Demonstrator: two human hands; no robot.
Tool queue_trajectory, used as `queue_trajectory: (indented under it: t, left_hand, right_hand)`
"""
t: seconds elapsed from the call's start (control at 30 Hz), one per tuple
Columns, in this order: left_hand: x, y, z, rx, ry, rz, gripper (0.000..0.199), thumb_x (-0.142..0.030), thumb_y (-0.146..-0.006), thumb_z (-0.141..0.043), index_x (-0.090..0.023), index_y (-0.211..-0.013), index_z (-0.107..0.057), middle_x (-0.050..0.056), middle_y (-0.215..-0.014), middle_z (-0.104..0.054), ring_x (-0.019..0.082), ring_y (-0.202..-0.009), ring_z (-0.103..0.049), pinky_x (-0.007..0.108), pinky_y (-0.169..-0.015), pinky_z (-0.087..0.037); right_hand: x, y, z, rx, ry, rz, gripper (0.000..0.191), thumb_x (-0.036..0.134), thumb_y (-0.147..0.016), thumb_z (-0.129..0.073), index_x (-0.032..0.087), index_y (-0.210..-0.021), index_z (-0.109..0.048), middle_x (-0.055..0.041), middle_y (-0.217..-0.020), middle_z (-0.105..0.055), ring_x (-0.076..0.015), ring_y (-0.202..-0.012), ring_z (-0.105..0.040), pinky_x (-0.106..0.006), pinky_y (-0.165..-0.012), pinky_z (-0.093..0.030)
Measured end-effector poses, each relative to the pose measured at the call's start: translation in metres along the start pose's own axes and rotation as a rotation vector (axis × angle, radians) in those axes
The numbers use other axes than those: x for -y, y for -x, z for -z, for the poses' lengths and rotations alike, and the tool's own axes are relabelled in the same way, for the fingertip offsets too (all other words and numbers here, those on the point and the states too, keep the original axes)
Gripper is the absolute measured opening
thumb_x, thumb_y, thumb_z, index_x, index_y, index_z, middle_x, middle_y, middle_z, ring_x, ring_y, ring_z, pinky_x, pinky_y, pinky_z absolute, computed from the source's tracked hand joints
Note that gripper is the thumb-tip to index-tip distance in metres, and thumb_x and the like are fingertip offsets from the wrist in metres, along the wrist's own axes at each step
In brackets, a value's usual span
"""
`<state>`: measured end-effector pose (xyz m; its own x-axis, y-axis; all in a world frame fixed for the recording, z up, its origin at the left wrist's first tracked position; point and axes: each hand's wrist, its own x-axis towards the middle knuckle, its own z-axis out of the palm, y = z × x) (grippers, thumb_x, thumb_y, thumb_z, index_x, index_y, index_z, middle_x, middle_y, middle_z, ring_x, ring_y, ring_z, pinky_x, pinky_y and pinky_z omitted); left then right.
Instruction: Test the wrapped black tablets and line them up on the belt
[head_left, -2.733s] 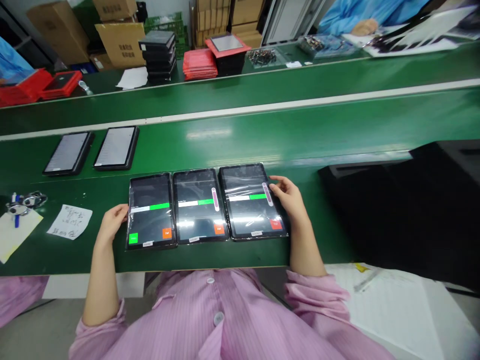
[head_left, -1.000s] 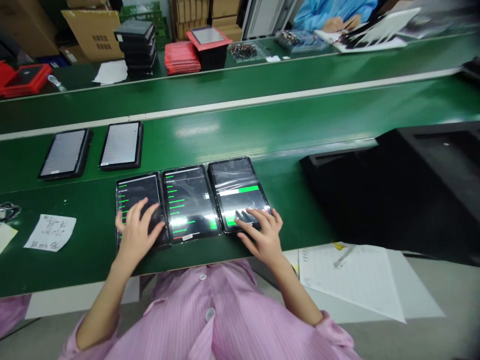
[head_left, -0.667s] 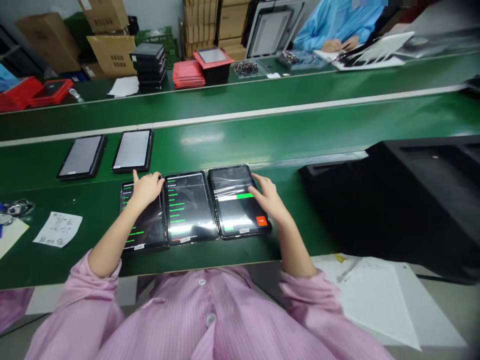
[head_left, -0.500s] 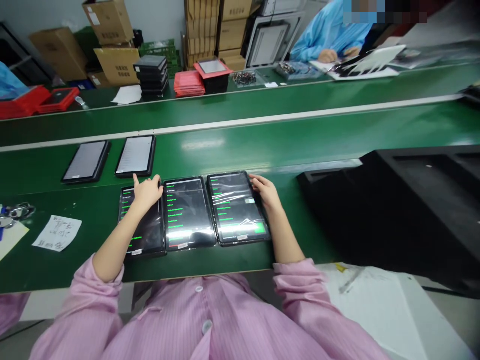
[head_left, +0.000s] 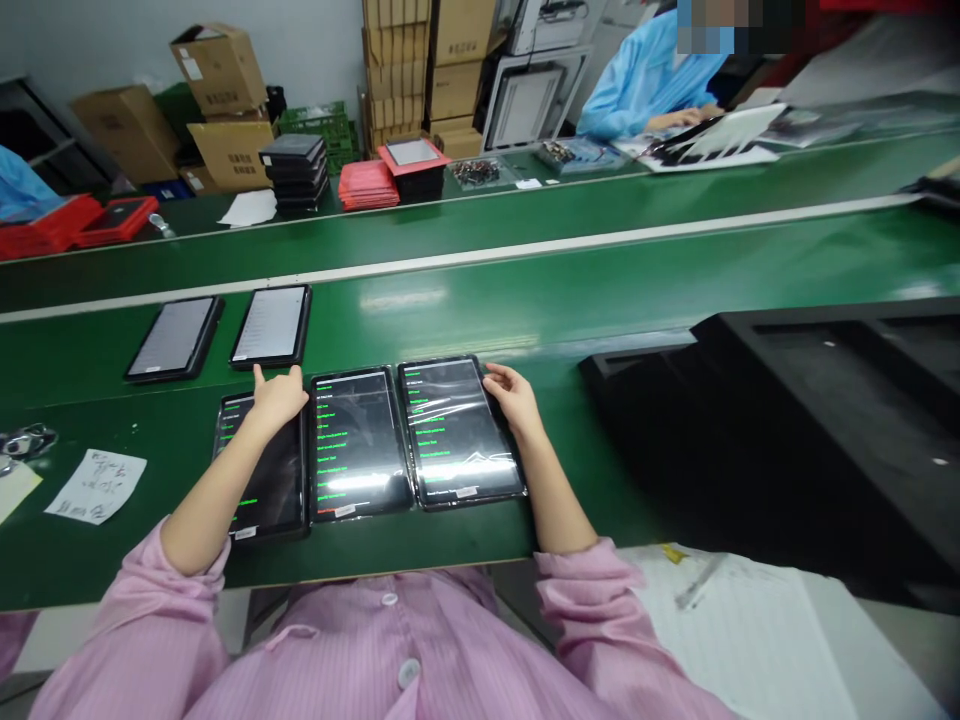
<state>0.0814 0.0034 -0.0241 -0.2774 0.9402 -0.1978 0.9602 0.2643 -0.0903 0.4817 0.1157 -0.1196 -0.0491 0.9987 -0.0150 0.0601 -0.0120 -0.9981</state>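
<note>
Three tablets with dark screens and green text lie side by side near the bench's front edge. My left hand is over the top of the left tablet, index finger pointing away and fingers apart, gripping nothing visible. Beside it is the middle tablet. My right hand rests at the upper right edge of the right tablet, fingers slightly spread and not wrapped round it. Beyond my left hand lie two tablets with pale screens, one just past my fingertips and another to its left.
Black foam trays cover the right side. A handwritten paper lies at the left. Across the green bench are stacked dark tablets, red trays and a person in blue working.
The view has shifted slightly, and the near tablets sit lower and further left in it. A small pop-up on the right tablet's screen has gone. Both hands stay by the same tablets.
</note>
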Motion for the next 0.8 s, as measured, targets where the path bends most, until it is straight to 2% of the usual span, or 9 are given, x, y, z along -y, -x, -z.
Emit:
queue_trajectory:
  t: [0.07, 0.17, 0.23, 0.3, 0.37, 0.53, 0.7, 0.8]
  left_hand:
    - [-0.015, 0.005, 0.001, -0.088, 0.027, -0.071, 0.041, -0.02, -0.089, -0.046, -0.009, -0.127, -0.059, 0.029, -0.12, -0.068, 0.042, -0.12, -0.061, 0.074, -0.111, -0.008]
    - [-0.052, 0.011, 0.004, -0.179, 0.098, -0.311, 0.046, -0.02, -0.095, -0.041, -0.02, -0.14, -0.053, 0.025, -0.153, -0.043, 0.042, -0.144, -0.036, 0.073, -0.112, -0.013]
    - [-0.079, 0.01, 0.009, -0.143, 0.106, -0.447, 0.045, -0.025, -0.099, -0.04, -0.026, -0.142, -0.051, 0.021, -0.156, -0.039, 0.041, -0.146, -0.033, 0.073, -0.113, -0.013]
    - [-0.1, 0.005, 0.014, -0.072, 0.067, -0.537, 0.041, -0.03, -0.1, -0.039, -0.028, -0.139, -0.055, 0.019, -0.152, -0.046, 0.039, -0.143, -0.038, 0.075, -0.112, -0.01]
    - [-0.113, -0.002, 0.019, -0.013, 0.023, -0.589, 0.039, -0.032, -0.1, -0.039, -0.026, -0.133, -0.059, 0.019, -0.142, -0.056, 0.038, -0.137, -0.046, 0.077, -0.111, -0.008]
    - [-0.119, -0.008, 0.018, -0.029, 0.029, -0.591, 0.039, -0.041, -0.099, -0.042, -0.022, -0.125, -0.065, 0.018, -0.125, -0.067, 0.036, -0.124, -0.057, 0.072, -0.114, -0.003]
    - [-0.124, -0.007, 0.012, -0.046, 0.092, -0.559, 0.045, -0.047, -0.101, -0.038, -0.021, -0.126, -0.065, 0.02, -0.134, -0.062, 0.038, -0.131, -0.052, 0.072, -0.114, 0.003]
    - [-0.118, -0.002, 0.016, 0.022, 0.201, -0.533, 0.05, -0.052, -0.1, -0.04, -0.021, -0.133, -0.061, 0.023, -0.145, -0.053, 0.041, -0.138, -0.044, 0.073, -0.113, 0.004]
  right_hand:
    - [0.0, 0.001, -0.002, -0.006, 0.009, -0.004, 0.044, 0.044, -0.062, -0.074, 0.018, -0.097, -0.07, -0.0065, -0.085, -0.072, -0.0225, -0.078, -0.065, -0.04, -0.084, -0.052]
    - [0.001, 0.003, -0.004, -0.021, 0.021, 0.019, 0.04, 0.044, -0.064, -0.071, 0.018, -0.095, -0.07, -0.0058, -0.082, -0.071, -0.0219, -0.077, -0.063, -0.039, -0.081, -0.051]
    - [0.002, 0.003, -0.005, -0.022, 0.048, 0.042, 0.04, 0.045, -0.066, -0.069, 0.018, -0.096, -0.069, -0.005, -0.08, -0.07, -0.0214, -0.075, -0.062, -0.038, -0.078, -0.051]
    - [0.002, 0.003, -0.004, 0.0, 0.081, 0.05, 0.042, 0.047, -0.067, -0.069, 0.018, -0.098, -0.069, -0.0044, -0.078, -0.068, -0.0214, -0.074, -0.061, -0.037, -0.075, -0.051]
    - [0.001, 0.003, -0.001, 0.023, 0.084, 0.04, 0.046, 0.049, -0.066, -0.071, 0.018, -0.1, -0.068, -0.0035, -0.077, -0.068, -0.0217, -0.075, -0.061, -0.037, -0.074, -0.051]
    - [-0.008, 0.0, 0.004, -0.003, 0.029, 0.017, 0.058, 0.052, -0.06, -0.077, 0.022, -0.108, -0.064, -0.0024, -0.079, -0.067, -0.0231, -0.077, -0.063, -0.04, -0.079, -0.052]
    - [-0.009, -0.006, 0.003, -0.007, 0.035, -0.014, 0.07, 0.053, -0.057, -0.079, 0.023, -0.117, -0.058, -0.002, -0.082, -0.067, -0.0232, -0.08, -0.064, -0.04, -0.082, -0.051]
    - [-0.002, -0.003, 0.007, -0.003, 0.072, -0.044, 0.076, 0.055, -0.055, -0.078, 0.022, -0.12, -0.057, -0.0015, -0.081, -0.067, -0.0229, -0.078, -0.064, -0.04, -0.082, -0.052]
